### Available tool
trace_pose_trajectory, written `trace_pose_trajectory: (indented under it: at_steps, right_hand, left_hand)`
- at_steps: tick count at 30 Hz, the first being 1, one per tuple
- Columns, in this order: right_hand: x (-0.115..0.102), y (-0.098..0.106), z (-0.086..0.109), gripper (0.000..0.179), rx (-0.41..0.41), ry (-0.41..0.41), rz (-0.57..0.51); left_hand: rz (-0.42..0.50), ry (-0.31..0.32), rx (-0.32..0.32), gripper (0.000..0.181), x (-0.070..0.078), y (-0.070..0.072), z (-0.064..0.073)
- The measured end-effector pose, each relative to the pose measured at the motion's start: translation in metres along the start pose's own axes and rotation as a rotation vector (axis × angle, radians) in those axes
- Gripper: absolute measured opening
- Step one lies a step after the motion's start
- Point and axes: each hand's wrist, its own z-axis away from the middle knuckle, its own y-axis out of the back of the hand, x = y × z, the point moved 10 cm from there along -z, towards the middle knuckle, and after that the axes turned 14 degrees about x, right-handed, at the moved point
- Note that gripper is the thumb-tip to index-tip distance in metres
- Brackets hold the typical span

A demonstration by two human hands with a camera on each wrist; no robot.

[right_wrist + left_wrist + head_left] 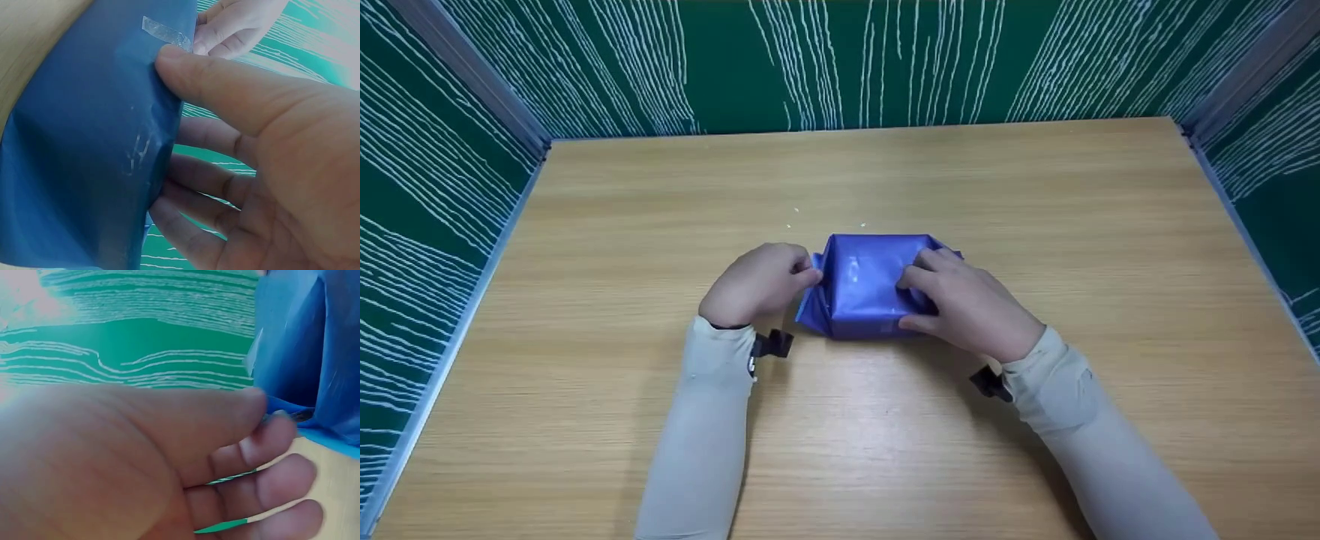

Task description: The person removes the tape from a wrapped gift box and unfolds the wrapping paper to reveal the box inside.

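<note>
A box-shaped package wrapped in shiny blue-purple paper [864, 281] lies on the table, its wrapping folded into loose flaps at the left end. My left hand [765, 281] is at that end, thumb and index finger pinching the edge of a flap [292, 405]; the other fingers are curled loosely below. Across the package's right part lies my right hand [971, 304], gripping it with the thumb on the near side and the fingers bent over the top. A strip of clear tape [163, 32] sticks to the wrapping beside the right thumb. The package's underside is hidden.
The wooden table [840, 442] has a few tiny white scraps [789, 226] behind the package. Green panels with white streaks [840, 67] stand at the back and both sides. A small dark wrist camera [774, 343] sits by the left cuff.
</note>
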Motion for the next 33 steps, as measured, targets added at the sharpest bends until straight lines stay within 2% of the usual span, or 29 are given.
trace_pose_trajectory:
  at_steps: [3, 6, 10, 15, 17, 20, 22, 23, 26, 29, 33]
  right_hand:
    - [0.0, -0.001, 0.001, 0.04, 0.01, 0.003, -0.002]
    - [0.001, -0.002, 0.001, 0.041, -0.003, -0.01, 0.003]
    - [0.002, -0.002, 0.0, 0.042, -0.025, -0.022, 0.012]
    - [0.002, -0.002, 0.0, 0.043, -0.035, -0.028, 0.013]
    - [0.003, -0.002, 0.0, 0.043, -0.038, -0.034, 0.011]
    - [0.004, -0.002, 0.0, 0.043, -0.039, -0.038, 0.013]
    - [0.003, -0.001, 0.0, 0.043, -0.035, -0.036, 0.015]
    - [0.003, -0.001, 0.001, 0.042, -0.033, -0.033, 0.014]
    - [0.0, -0.002, 0.002, 0.042, -0.036, -0.018, 0.012]
    - [-0.004, -0.001, 0.004, 0.044, -0.062, -0.003, 0.004]
    - [-0.006, 0.004, 0.006, 0.05, -0.119, -0.014, -0.017]
  left_hand:
    - [-0.007, -0.002, -0.015, 0.031, -0.002, -0.001, 0.001]
    - [-0.029, -0.002, 0.007, 0.03, -0.004, 0.002, 0.0]
    - [-0.101, 0.042, 0.037, 0.03, -0.015, 0.008, 0.0]
    - [-0.162, 0.099, 0.004, 0.028, -0.026, 0.009, 0.001]
    - [-0.166, 0.105, 0.023, 0.029, -0.027, 0.011, 0.0]
    - [-0.126, 0.069, 0.125, 0.027, -0.014, 0.019, -0.003]
    - [-0.071, 0.015, 0.195, 0.029, 0.001, 0.021, -0.005]
    - [-0.047, -0.015, 0.208, 0.033, 0.01, 0.02, -0.006]
    - [-0.009, -0.085, 0.158, 0.054, 0.032, 0.005, -0.004]
    - [-0.033, -0.129, 0.086, 0.071, 0.045, -0.012, -0.002]
    - [-0.081, -0.142, 0.101, 0.076, 0.049, -0.02, -0.004]
